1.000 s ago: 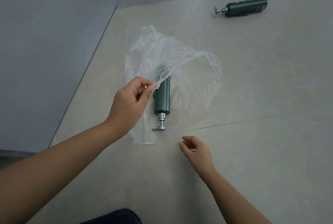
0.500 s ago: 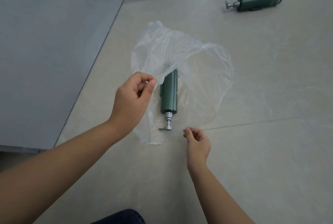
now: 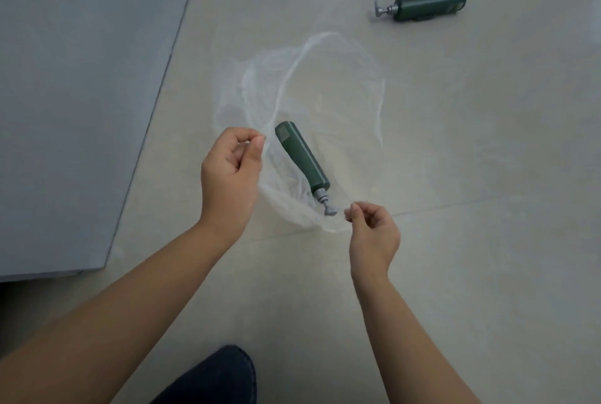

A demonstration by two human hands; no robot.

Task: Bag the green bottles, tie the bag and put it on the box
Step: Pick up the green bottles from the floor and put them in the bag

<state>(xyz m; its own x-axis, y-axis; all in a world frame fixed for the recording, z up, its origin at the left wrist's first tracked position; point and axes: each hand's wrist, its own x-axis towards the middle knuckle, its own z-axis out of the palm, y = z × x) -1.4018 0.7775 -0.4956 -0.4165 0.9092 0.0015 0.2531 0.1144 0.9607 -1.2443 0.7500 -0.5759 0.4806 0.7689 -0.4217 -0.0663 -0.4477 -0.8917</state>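
So both hands pinch the clear plastic bag's rim: left hand, right hand. The bagged green pump bottle lies diagonally between them, pump end just beside the right fingertips.

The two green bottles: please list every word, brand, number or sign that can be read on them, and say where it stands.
No text can be read.
Far bottle: a pale label patch near its base, too small and blurred to read.
Near bottle, in the plastic bag: a paler patch near its base, also unreadable.
Left hand, right hand, floor: no text.
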